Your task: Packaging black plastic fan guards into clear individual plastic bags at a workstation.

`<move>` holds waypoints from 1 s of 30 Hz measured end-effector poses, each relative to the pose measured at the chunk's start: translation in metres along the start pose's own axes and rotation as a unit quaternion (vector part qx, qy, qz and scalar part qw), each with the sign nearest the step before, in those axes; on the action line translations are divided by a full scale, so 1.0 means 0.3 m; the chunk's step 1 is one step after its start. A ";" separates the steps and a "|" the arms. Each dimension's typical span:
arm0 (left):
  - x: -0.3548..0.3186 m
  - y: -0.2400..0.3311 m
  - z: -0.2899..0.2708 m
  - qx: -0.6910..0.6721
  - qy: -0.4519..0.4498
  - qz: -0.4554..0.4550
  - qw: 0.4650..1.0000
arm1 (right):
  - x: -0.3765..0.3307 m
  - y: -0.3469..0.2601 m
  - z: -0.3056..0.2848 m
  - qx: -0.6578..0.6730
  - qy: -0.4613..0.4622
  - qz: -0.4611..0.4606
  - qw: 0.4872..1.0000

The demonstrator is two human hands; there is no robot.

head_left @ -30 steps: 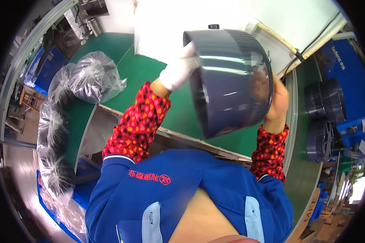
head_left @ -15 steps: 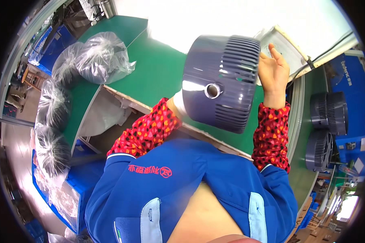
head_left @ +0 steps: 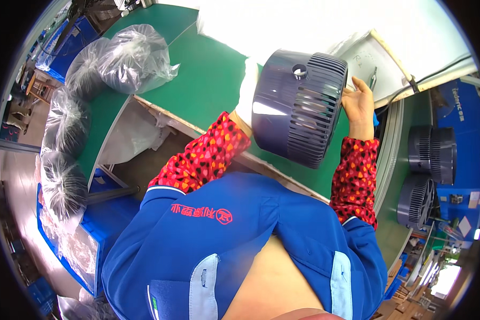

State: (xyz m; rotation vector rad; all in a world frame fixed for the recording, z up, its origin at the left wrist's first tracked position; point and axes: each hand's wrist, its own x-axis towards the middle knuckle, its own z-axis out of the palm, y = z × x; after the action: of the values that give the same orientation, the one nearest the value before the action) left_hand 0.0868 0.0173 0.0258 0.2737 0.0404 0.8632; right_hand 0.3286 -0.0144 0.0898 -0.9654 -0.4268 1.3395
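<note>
Nearby, two housings (head_left: pixel 416 201), four bags (head_left: pixel 136 58); left hand (head_left: pixel 245 101) grips one housing (head_left: pixel 274 120), right hand (head_left: pixel 359 106) uncurled.

Over the green bench (head_left: pixel 218 85) I see a dark housing (head_left: pixel 274 120), tilted, between one and two o'clock in the head view. The white-gloved left hand (head_left: pixel 246 96) holds its nine-o'clock side; the right hand (head_left: pixel 359 104) is at its three-o'clock rim. Plastic-wrapped bundles (head_left: pixel 136 58) curve from ten to nine; similar housings (head_left: pixel 420 149) sit near three.
</note>
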 end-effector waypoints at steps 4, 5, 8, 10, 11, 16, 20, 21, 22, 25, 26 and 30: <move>-0.007 0.019 -0.090 -0.148 -0.143 -0.103 0.973 | 0.043 0.041 -0.101 0.018 0.084 0.017 0.996; -0.017 0.015 -0.089 -0.154 -0.134 -0.096 0.974 | 0.057 0.048 -0.130 0.006 0.063 0.033 0.997; -0.041 0.037 -0.183 -0.114 -0.164 -0.068 0.978 | 0.107 0.087 -0.152 -0.050 0.083 0.086 0.992; -0.035 0.078 -0.395 0.185 0.129 0.029 0.974 | 0.093 0.118 -0.083 0.015 0.069 0.118 0.991; -0.043 0.103 -0.410 0.227 0.063 0.048 0.971 | 0.133 0.140 -0.127 0.050 0.009 0.147 0.988; -0.166 0.184 -0.428 0.070 0.067 0.022 0.995 | 0.152 0.108 -0.128 -0.057 -0.122 0.105 0.985; -0.280 0.216 -0.550 0.144 0.264 0.001 0.954 | 0.369 0.130 -0.356 -0.400 0.031 0.002 0.916; -0.282 0.194 -0.501 0.163 0.299 -0.003 0.940 | 0.455 0.155 -0.481 -0.523 0.107 -0.039 0.845; -0.320 0.210 -0.603 0.118 0.254 -0.016 0.960 | 0.555 0.185 -0.658 -0.667 0.136 -0.172 0.712; -0.331 0.174 -0.533 0.154 0.361 0.006 0.920 | 0.688 0.172 -0.990 -0.900 0.148 -0.142 0.384; -0.289 0.164 -0.555 0.155 0.354 0.008 0.922 | 0.725 0.182 -1.146 -0.847 0.316 -0.164 0.395; -0.359 0.119 -0.557 0.239 0.325 0.011 0.915 | 0.686 0.203 -0.958 -0.822 0.369 -0.142 0.409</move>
State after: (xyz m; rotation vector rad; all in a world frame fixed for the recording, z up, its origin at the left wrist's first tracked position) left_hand -0.0342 -0.0049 -0.1344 0.4327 0.8819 0.9290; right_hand 0.5543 0.0778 -0.1733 -2.7247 -1.1450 -0.4934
